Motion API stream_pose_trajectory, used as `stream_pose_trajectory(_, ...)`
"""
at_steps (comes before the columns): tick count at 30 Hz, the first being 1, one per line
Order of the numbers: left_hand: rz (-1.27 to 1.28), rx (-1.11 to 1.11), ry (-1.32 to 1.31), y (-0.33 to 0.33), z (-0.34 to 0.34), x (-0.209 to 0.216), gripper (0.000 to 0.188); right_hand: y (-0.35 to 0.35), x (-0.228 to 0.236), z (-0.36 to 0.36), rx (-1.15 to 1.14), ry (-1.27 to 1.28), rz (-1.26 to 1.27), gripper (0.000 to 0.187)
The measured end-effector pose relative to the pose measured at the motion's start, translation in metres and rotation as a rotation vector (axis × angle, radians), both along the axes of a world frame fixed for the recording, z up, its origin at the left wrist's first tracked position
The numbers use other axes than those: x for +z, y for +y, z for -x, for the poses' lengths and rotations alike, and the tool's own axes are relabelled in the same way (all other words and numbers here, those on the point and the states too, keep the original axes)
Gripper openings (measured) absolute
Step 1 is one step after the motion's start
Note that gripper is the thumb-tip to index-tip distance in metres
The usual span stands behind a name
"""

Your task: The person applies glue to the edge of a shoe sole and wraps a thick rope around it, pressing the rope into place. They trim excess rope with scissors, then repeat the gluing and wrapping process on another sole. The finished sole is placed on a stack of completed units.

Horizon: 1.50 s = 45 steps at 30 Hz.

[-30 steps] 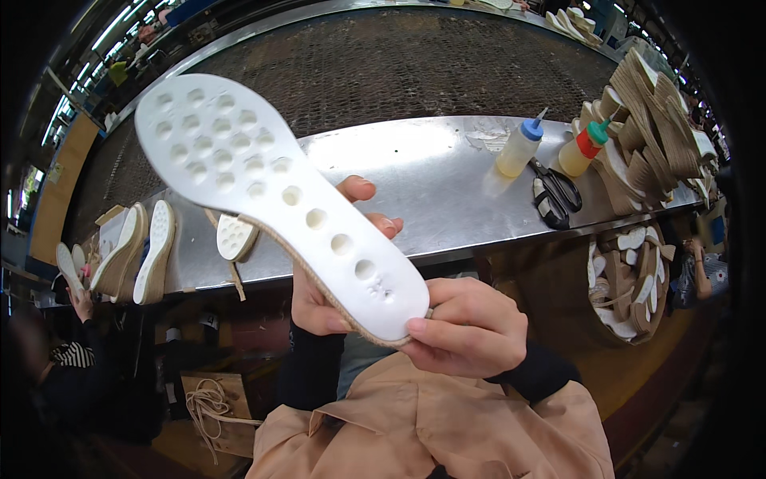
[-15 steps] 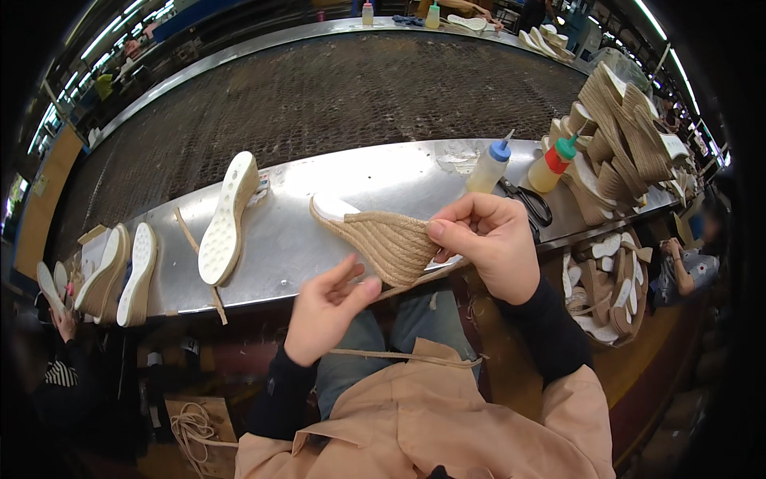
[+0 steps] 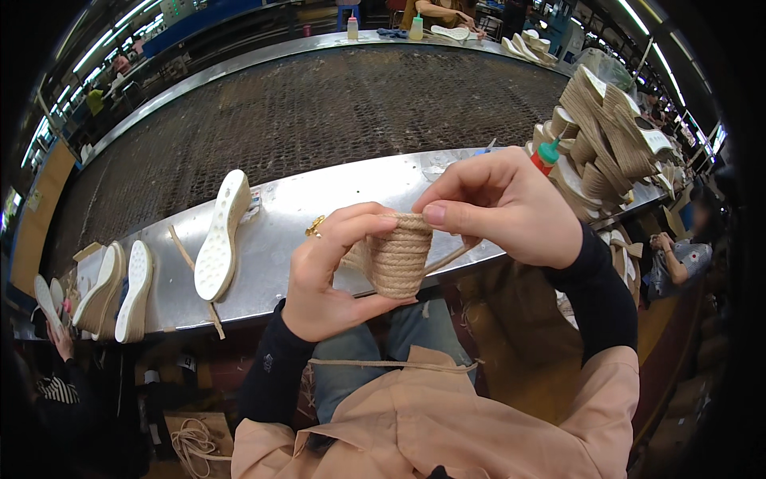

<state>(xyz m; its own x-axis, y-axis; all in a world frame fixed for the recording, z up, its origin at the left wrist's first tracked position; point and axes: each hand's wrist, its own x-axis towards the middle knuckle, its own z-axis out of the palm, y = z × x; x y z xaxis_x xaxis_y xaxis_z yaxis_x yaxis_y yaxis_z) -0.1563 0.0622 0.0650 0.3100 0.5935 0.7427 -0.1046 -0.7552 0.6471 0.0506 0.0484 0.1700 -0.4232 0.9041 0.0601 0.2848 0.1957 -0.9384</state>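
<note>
A wedge shoe sole (image 3: 399, 259), wrapped in rows of tan jute rope, is held above the front edge of the metal table. My left hand (image 3: 327, 271) grips it, fingers over the top and thumb beneath, with a gold ring showing. The heel's rope-covered back faces me, and the hand hides most of the rest. At the heel's upper right corner, my right hand (image 3: 511, 209) pinches the rope edge between thumb and forefinger. A rope strand (image 3: 452, 257) runs from the heel's lower right toward that hand's curled fingers.
White-bottomed wedge soles (image 3: 219, 239) stand at left, one beside a tan strip (image 3: 182, 247). At right are a green-capped bottle (image 3: 546, 157) and a pile of wedges (image 3: 610, 136). A dark mesh conveyor (image 3: 319, 104) lies beyond. Another person's hand (image 3: 61, 342) touches soles at far left.
The wedge has been raised and turned so its heel back faces me. My left hand, open beside it before, now grips it. My right hand has moved slightly up, covering the blue-capped bottle.
</note>
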Motion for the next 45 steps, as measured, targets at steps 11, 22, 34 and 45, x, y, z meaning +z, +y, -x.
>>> stream_pose_trajectory(11,-0.015,0.013,0.050,-0.009,0.011,0.013,0.071,-0.001,0.002,0.009,0.058,0.022,-0.148,0.013)
stream_pose_trajectory(22,0.058,-0.104,0.011,-0.002,0.033,0.021,0.077,0.009,-0.005,0.017,0.015,0.018,-0.152,0.015)
stream_pose_trajectory(34,0.222,-0.272,-0.125,0.019,0.061,0.011,0.096,0.023,-0.025,0.044,0.039,0.326,-0.060,0.015)
stream_pose_trajectory(45,0.331,-0.251,-0.366,-0.005,0.035,0.023,0.104,0.006,-0.054,0.077,-0.090,0.732,0.017,0.012)
